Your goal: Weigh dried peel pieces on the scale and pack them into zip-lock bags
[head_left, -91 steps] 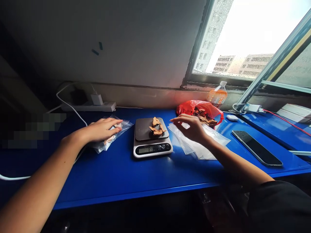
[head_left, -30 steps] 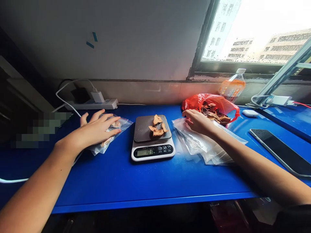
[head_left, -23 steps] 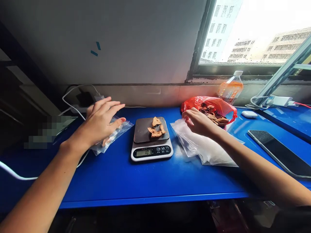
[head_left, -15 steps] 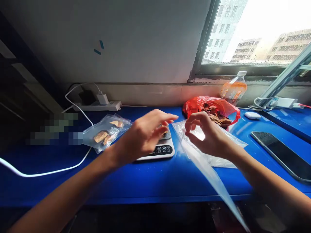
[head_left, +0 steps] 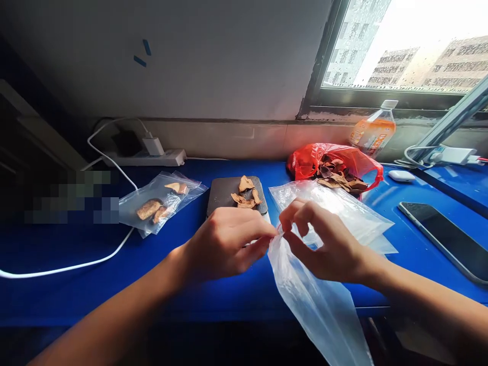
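Observation:
My left hand (head_left: 236,239) and my right hand (head_left: 322,236) meet in front of the scale, each pinching the top edge of a clear plastic zip bag (head_left: 316,310). The bag hangs down past the table's front edge and looks flat. Behind my left hand, a kitchen scale (head_left: 221,195) with a dark top carries several brown dried slices (head_left: 246,201); its buttons are hidden by the hand. More clear bags (head_left: 351,211) lie flat behind my right hand. A red plastic bag (head_left: 305,157), open at the top, holds many dried slices (head_left: 339,178).
On the left lie clear bags (head_left: 154,180) with several dried pieces, beside a white cable (head_left: 95,262). A power strip (head_left: 173,157) stands at the wall. To the right are a phone (head_left: 444,241), a white earbud case (head_left: 401,176) and an orange drink bottle (head_left: 375,132).
My hands have come together and lower; the left has moved off the scale top, showing the slices. My left fingers now also grip the bag, which was hanging from the right hand.

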A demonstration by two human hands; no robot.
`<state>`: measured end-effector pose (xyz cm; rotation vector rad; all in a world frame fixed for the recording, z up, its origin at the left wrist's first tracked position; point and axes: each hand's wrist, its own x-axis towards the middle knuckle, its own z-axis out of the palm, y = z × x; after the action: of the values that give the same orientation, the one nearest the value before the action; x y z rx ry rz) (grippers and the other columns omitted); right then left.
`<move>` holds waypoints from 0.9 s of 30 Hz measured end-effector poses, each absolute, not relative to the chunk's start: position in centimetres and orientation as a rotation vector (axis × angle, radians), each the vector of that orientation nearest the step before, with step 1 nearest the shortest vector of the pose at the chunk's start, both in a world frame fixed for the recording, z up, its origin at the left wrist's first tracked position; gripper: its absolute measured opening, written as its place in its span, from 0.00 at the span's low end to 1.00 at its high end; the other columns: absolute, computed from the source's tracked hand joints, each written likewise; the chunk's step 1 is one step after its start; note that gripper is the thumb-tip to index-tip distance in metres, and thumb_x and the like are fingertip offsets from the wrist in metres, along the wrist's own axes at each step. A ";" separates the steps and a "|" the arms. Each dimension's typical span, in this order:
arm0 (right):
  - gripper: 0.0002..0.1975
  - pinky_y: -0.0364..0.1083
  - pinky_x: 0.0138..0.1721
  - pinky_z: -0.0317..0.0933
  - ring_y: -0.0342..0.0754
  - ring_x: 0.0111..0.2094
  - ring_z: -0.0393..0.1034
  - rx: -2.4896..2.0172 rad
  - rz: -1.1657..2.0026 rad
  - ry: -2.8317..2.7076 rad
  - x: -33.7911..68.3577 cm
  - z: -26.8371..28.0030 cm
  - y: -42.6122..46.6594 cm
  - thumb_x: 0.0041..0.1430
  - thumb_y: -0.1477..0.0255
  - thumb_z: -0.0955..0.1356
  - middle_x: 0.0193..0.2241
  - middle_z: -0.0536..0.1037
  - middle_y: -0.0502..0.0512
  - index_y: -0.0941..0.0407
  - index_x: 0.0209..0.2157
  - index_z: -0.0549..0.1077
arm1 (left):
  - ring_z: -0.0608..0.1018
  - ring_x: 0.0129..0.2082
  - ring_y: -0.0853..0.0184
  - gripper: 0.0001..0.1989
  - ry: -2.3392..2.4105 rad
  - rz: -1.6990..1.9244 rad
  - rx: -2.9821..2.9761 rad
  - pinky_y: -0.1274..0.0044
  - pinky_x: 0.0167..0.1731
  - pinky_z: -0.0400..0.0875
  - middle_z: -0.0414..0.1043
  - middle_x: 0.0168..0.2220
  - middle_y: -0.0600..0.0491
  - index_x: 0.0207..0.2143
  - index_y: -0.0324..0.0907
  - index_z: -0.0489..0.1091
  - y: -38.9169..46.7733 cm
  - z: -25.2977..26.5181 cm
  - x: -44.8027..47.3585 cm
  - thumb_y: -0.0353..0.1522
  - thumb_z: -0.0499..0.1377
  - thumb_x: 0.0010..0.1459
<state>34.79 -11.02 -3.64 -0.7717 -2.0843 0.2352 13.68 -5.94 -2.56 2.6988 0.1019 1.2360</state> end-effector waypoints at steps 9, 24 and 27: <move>0.16 0.43 0.29 0.54 0.42 0.29 0.57 -0.648 0.270 -2.323 34.7 -2.2 -12.0 0.52 0.88 0.61 0.26 0.66 0.49 0.53 0.29 0.53 | 0.73 0.20 0.71 0.06 0.019 1.096 2.795 0.79 0.23 0.66 0.73 0.22 0.54 0.32 0.39 0.69 -6.5 -1.2 13.2 0.24 0.55 0.61; 0.14 0.42 0.31 0.57 0.41 0.29 0.61 -0.699 0.380 -2.327 35.6 -2.7 -11.5 0.50 0.87 0.63 0.27 0.68 0.48 0.54 0.32 0.60 | 0.73 0.24 0.71 0.12 0.305 0.455 2.217 0.82 0.25 0.67 0.74 0.28 0.55 0.34 0.40 0.74 -6.6 1.0 11.0 0.23 0.55 0.49; 0.14 0.42 0.30 0.58 0.41 0.29 0.62 -0.681 0.367 -2.305 35.7 -2.6 -11.4 0.50 0.88 0.62 0.28 0.69 0.48 0.54 0.32 0.61 | 0.75 0.28 0.68 0.18 0.350 0.507 2.318 0.80 0.27 0.69 0.77 0.33 0.54 0.43 0.43 0.76 -6.4 1.1 10.6 0.26 0.54 0.50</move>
<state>35.69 -11.37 -2.61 -0.6813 -2.3049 0.3667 10.57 -6.38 1.15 2.3183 0.3502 0.5071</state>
